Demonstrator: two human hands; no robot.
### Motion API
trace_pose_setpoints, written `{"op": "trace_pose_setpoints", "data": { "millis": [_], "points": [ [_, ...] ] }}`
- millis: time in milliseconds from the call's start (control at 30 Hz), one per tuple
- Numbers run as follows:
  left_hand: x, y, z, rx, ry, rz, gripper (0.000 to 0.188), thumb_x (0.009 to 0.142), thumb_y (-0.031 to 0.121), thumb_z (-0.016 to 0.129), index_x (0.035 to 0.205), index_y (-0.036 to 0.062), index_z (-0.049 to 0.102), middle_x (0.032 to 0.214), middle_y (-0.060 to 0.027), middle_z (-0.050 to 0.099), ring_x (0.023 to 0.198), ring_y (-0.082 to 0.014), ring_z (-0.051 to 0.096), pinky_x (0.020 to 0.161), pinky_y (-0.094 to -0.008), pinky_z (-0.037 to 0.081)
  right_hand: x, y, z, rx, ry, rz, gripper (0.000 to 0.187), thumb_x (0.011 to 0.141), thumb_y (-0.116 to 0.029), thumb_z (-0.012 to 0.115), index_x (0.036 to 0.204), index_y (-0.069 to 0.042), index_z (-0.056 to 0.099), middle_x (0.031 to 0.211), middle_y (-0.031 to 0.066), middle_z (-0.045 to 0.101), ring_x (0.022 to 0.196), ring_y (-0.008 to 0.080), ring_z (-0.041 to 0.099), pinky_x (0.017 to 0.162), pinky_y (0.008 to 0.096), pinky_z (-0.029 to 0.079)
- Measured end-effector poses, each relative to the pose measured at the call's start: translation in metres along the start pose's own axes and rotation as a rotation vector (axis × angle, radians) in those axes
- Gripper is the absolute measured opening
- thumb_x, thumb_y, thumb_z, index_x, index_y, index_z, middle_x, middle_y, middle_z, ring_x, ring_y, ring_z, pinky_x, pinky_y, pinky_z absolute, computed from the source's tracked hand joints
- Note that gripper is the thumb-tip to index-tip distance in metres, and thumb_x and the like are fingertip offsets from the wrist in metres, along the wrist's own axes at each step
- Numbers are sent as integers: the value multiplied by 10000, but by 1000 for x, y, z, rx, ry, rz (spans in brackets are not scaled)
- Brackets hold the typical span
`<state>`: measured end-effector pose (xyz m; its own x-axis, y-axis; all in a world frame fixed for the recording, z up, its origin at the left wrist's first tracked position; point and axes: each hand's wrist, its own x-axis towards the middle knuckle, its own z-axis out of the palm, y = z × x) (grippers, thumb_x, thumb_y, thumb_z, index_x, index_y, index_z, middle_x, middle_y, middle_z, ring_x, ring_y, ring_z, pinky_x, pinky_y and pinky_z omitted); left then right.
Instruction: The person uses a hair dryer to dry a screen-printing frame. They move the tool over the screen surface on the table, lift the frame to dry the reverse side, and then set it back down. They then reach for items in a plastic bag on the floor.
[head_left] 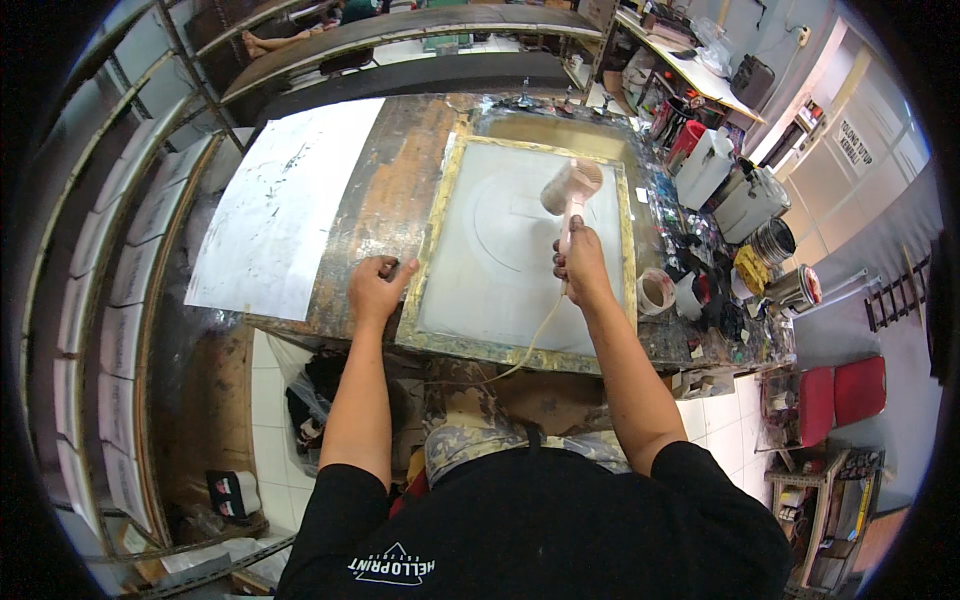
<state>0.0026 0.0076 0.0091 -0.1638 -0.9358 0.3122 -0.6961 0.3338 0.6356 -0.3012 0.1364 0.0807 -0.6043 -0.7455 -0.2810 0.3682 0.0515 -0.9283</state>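
Observation:
My right hand (pixel 582 262) is wrapped round the handle of a pale pink hair dryer (pixel 568 190), held above a screen-printing frame (pixel 629 255). The dryer's cord (pixel 541 332) trails down over the frame's near edge. Pale mesh (pixel 470 290) fills the yellow-stained frame, which lies flat on the worktable. A faint curved line shows on the mesh. Beside the frame's left edge is my left hand (pixel 377 287), holding nothing. Its thumb stands apart from the bent fingers and points toward the frame; whether it touches the frame I cannot tell.
A large white sheet (pixel 290 200) lies on the stained worktable (pixel 375 190) at left. Cups (pixel 655 290), white jugs (pixel 705 170) and tins (pixel 772 242) crowd its right side. Shelving racks (pixel 150 300) stand at far left. Red chairs (pixel 818 405) are at right.

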Motion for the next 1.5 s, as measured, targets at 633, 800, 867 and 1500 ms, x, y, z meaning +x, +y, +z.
{"op": "trace_pose_setpoints", "data": {
  "millis": [633, 800, 867, 1500],
  "points": [
    [2, -5, 5, -19, -4, -16, 660, 736, 659, 762, 891, 18, 739, 805, -95, 620, 815, -289, 603, 738, -441, 487, 101, 8, 121, -81, -215, -18, 413, 1063, -434, 396, 1008, -28, 448, 700, 48, 472, 488, 132, 388, 394, 288, 312],
    [2, -2, 4, -19, -22, -42, 646, 735, 648, 773, 877, 19, 733, 812, -94, 624, 829, -287, 602, 745, -431, 489, 127, 4, 110, -99, 23, -90, 450, 1051, -444, 418, 1000, -3, 490, 690, 71, 508, 479, 146, 424, 391, 305, 341],
    [2, -7, 1, 1, -21, -33, 635, 732, 639, 781, 869, 21, 730, 811, -93, 624, 827, -282, 604, 743, -426, 490, 134, 2, 91, -168, 214, -164, 452, 1049, -435, 423, 989, 5, 505, 682, 74, 518, 477, 155, 449, 385, 316, 357],
    [1, -5, -4, 24, -11, -27, 643, 720, 641, 767, 922, 31, 751, 823, -146, 689, 772, -300, 668, 716, -412, 526, 115, -1, 77, -34, -122, 53, 442, 1054, -456, 394, 965, -34, 488, 656, 38, 477, 450, 134, 391, 388, 293, 306]
  ]
}}
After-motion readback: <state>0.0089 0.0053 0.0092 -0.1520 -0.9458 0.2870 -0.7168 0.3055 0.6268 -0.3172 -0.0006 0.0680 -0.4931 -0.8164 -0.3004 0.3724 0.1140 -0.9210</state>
